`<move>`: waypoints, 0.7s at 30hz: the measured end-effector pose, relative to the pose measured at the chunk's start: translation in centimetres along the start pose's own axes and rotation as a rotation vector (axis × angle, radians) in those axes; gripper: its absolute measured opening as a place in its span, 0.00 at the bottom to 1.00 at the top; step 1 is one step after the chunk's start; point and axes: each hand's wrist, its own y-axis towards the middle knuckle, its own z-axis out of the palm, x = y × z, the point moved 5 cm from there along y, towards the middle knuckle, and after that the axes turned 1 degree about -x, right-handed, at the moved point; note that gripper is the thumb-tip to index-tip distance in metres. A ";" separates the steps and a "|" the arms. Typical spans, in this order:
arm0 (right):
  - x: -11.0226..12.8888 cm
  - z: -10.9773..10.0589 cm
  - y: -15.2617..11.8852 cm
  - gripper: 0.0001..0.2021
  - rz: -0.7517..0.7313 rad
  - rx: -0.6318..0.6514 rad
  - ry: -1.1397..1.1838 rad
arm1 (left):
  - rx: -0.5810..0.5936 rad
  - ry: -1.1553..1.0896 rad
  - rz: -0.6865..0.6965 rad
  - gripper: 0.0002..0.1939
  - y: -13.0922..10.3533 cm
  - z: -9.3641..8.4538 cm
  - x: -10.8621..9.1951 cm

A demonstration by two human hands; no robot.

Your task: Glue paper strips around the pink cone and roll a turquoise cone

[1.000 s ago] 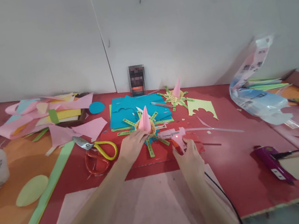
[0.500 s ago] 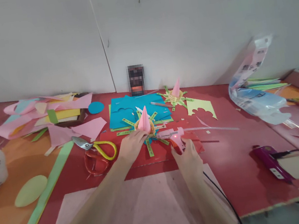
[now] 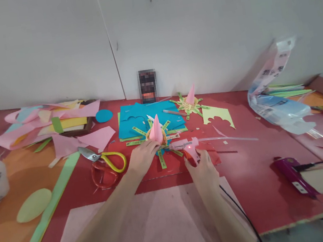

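Note:
My left hand [image 3: 144, 156] is closed on the base of a paper craft with a pink cone [image 3: 156, 133] and patterned green strips spreading around it. My right hand [image 3: 203, 169] grips a pink glue gun [image 3: 188, 145], a glue stick out of its back. The gun's nozzle points left at the base of the craft, close to my left fingertips; whether it touches cannot be seen. Under the craft lie red sheets [image 3: 145, 172] and blue paper [image 3: 129, 128]. A similar craft with a pink cone [image 3: 189, 95] stands behind, to the right.
Scissors [image 3: 113, 161] with yellow and red handles lie left of my left hand. Paper scraps [image 3: 28, 124] are heaped at the left. On the right are a plastic bag [image 3: 284, 110] and a purple power strip [image 3: 293, 178]. A black cord runs below my right hand.
Both hands, the craft and the glue gun have kept their places. The view has shifted very slightly. A pixelated shape at the top right edge shows more.

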 end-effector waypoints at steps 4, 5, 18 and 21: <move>0.0 0.1 0.0 0.19 -0.023 -0.009 -0.007 | 0.008 0.008 -0.018 0.10 0.0 -0.1 -0.1; 0.0 0.1 0.0 0.19 -0.025 -0.009 -0.008 | 0.010 0.009 -0.023 0.10 0.0 -0.1 -0.1; -0.1 0.2 0.2 0.19 -0.011 -0.008 -0.004 | -0.006 0.003 -0.029 0.10 -0.1 0.0 0.1; 0.0 0.0 0.2 0.19 0.002 -0.006 -0.002 | -0.007 0.004 -0.025 0.10 -0.1 0.1 0.1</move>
